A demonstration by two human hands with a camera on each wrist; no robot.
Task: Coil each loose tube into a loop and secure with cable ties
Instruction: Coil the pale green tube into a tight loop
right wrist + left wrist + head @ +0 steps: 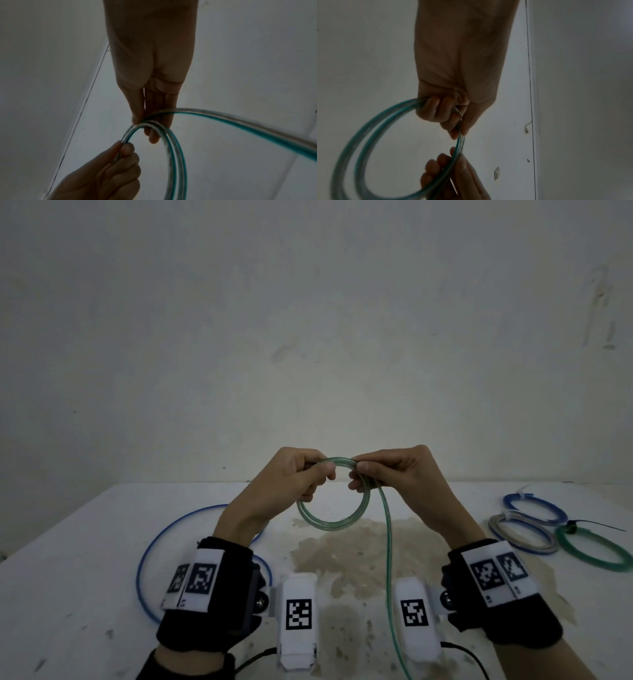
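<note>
A clear tube with a green stripe (334, 520) hangs in the air above the white table (85, 577), wound into a small loop of two turns. My left hand (298, 474) grips the loop's top left, fingers curled round both turns (388, 119). My right hand (383, 474) pinches the top right between thumb and fingers (150, 124). The tube's loose tail (388, 577) drops from my right hand toward the table's near edge and leaves the head view at the bottom. The same tail (248, 128) sweeps off to the right in the right wrist view.
A loose blue tube (144, 559) lies in a wide curve on the table under my left forearm. At the right rear lie three tied coils: blue (534, 508), grey (520, 534) and green (594, 549), the green one with a black cable tie (582, 525). A brownish stain (359, 556) marks the table's middle.
</note>
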